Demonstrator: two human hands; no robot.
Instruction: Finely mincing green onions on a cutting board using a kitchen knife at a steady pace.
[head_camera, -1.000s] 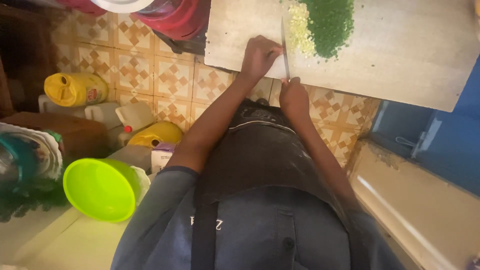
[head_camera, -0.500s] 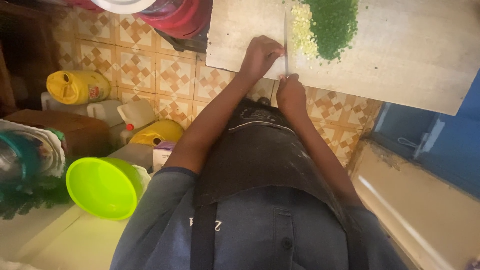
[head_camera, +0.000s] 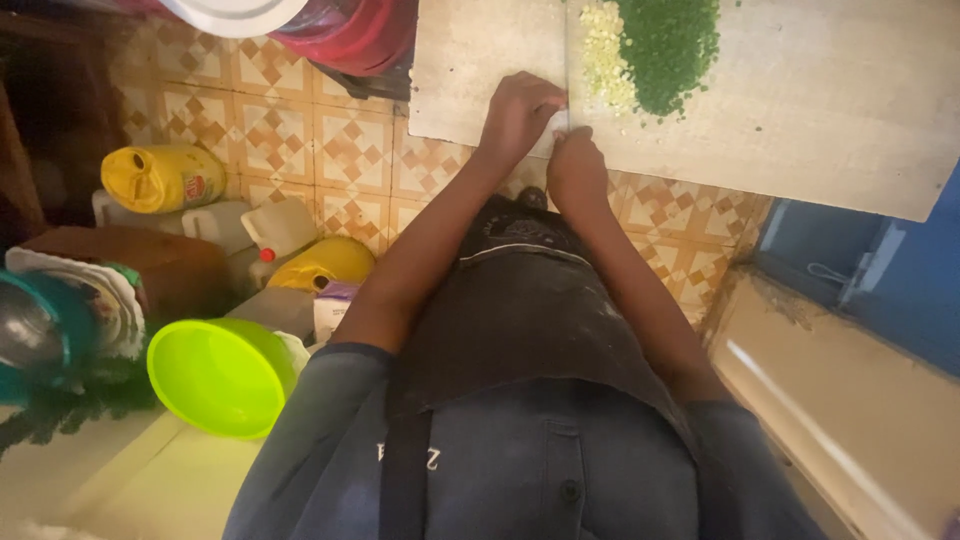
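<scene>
chopped greens on cutting board

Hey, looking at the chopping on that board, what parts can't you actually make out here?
- Head view: knife handle, hidden inside the right hand.
- Whatever the left hand presses on the cutting board, covered by its fingers.
- Chopped greens, cut off by the top edge.
- Red basin, mostly out of frame.

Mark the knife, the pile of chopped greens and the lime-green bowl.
knife (head_camera: 566, 60): head view, on the thin blade.
pile of chopped greens (head_camera: 668, 45): head view, middle of the dark green heap.
lime-green bowl (head_camera: 215, 375): head view, inside of the bowl.
</scene>
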